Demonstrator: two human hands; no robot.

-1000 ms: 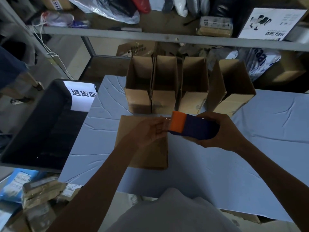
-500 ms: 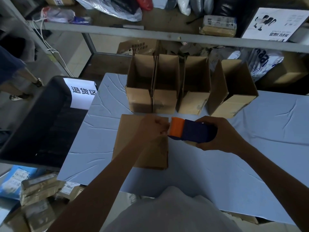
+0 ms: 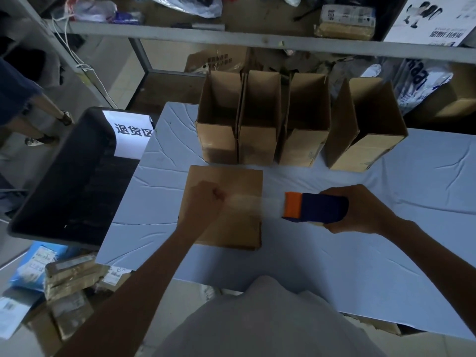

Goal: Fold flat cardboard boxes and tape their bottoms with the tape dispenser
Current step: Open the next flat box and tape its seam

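A flat cardboard box [image 3: 239,228] lies on the blue-covered table [image 3: 360,266] in front of me. My right hand [image 3: 360,210] grips the tape dispenser [image 3: 315,207], dark blue with an orange front, held just right of the flat box. My left hand [image 3: 206,199] is closed over the flat box, pinching the end of a clear tape strip [image 3: 253,203] that stretches from it to the dispenser's orange edge. Behind stand several folded open boxes: three side by side [image 3: 260,145] and one tilted to the right [image 3: 365,140].
A large black bin [image 3: 64,181] with a white paper sign [image 3: 131,135] sits left of the table. A metal shelf [image 3: 231,39] with bags and parcels runs across the back. Packages lie on the floor at lower left [image 3: 67,276]. Another person's legs [image 3: 33,117] stand far left.
My hands have moved apart: the left went left over the flat box, the right with the dispenser went right, and a strip of tape now spans between them.
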